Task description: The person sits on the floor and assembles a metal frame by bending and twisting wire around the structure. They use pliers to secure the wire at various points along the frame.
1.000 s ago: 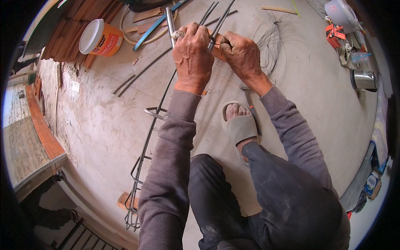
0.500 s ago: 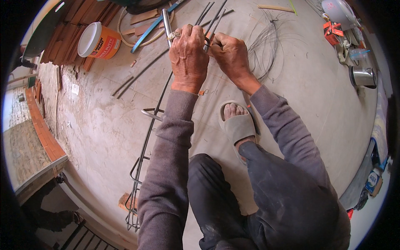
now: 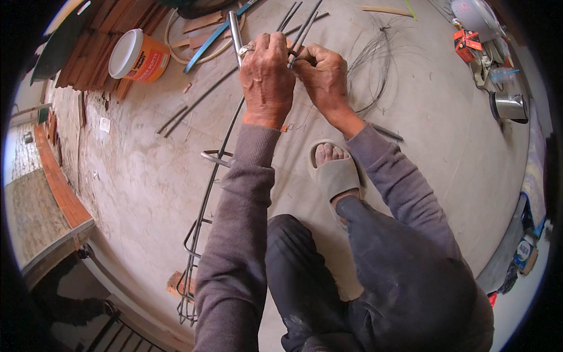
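My left hand [image 3: 268, 82], with a ring on one finger, is closed around steel rebar [image 3: 302, 32] where several dark rods meet. A silver metal tube [image 3: 235, 35] slants up along the hand's outer side. My right hand [image 3: 324, 76] is closed beside it, fingertips pinched near the rod ends; what they hold is hidden. Past my right cuff juts a dark bar-like end [image 3: 388, 134], and I cannot tell whether it is in the hand. A long rebar cage with bent stirrups [image 3: 192, 255] runs from the lower left up beneath my left forearm.
A loose coil of thin wire [image 3: 375, 64] lies right of my hands. An orange-and-white bucket [image 3: 139, 56] stands by stacked reddish boards [image 3: 88, 56]. Loose rods [image 3: 193, 108] rest on the floor. My sandalled foot [image 3: 335, 167] is below. A metal pot [image 3: 509, 107] and a red box [image 3: 467, 45] are far right.
My right hand has turned and shifted slightly down. The dark bar-like end, earlier pointing down beside the sandal, now points right past my cuff. My left hand stays nearly in place.
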A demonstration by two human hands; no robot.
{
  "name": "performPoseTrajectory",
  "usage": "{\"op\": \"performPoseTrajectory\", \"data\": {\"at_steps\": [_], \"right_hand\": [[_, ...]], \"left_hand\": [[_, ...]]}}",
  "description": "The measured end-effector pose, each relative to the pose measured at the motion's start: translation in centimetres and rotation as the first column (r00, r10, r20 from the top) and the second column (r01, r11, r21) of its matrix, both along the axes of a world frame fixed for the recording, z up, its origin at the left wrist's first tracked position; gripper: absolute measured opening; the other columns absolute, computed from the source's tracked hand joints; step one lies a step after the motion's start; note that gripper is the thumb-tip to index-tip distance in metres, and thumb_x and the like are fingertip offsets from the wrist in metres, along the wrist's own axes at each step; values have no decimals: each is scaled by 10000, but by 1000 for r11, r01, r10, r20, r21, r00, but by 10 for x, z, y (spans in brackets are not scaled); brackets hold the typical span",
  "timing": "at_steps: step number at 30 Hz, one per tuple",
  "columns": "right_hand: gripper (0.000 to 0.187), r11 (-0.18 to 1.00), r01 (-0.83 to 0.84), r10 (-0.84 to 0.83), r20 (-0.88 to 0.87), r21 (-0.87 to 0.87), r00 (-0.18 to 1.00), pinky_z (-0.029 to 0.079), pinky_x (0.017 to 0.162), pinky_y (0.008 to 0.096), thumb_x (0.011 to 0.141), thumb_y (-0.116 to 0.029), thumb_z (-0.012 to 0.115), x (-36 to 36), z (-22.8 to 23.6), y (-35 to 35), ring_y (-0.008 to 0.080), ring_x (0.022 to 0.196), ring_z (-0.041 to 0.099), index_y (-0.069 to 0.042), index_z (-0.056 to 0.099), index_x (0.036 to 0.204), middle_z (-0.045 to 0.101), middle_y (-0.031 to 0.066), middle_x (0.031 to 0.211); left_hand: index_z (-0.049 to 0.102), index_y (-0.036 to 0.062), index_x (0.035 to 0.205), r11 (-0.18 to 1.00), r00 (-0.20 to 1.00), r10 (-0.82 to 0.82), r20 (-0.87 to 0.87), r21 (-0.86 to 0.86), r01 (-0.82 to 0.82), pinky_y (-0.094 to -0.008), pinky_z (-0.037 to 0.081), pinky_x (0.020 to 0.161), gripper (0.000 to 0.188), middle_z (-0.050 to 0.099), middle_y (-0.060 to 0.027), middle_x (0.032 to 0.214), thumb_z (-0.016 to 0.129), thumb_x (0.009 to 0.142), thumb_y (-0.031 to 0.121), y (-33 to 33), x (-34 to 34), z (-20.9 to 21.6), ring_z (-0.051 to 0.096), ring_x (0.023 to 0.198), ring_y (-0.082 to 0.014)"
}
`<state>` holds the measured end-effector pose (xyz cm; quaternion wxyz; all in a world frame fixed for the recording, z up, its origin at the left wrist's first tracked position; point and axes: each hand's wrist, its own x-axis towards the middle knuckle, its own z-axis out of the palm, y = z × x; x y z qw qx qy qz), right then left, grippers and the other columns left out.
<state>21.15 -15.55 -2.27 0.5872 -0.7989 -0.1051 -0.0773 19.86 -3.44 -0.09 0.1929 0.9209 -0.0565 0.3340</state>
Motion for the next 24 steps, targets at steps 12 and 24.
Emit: {"op": "performPoseTrajectory", "data": {"at_steps": [12,24], "right_hand": [[274,944,46,53,287,-328,956,556,638,442,949,-297,659,14,5,-10,368,754,711,-28,612,974,688,187,776],[322,852,-179,356,295,-492,886,550,607,393,910,-389,682,41,20,-20,285,698,707,-72,690,963,702,125,764]], "left_hand": [[562,41,884,990,997,-74,19,-119,75,-441,484,697,107,593,-135,852,622,812,-11,-1,-3,5,611,792,-344],[616,59,935,978,981,-166,99,-110,177,-409,520,664,157,613,-77,936,713,816,26,3,-4,8,672,796,-285]]}}
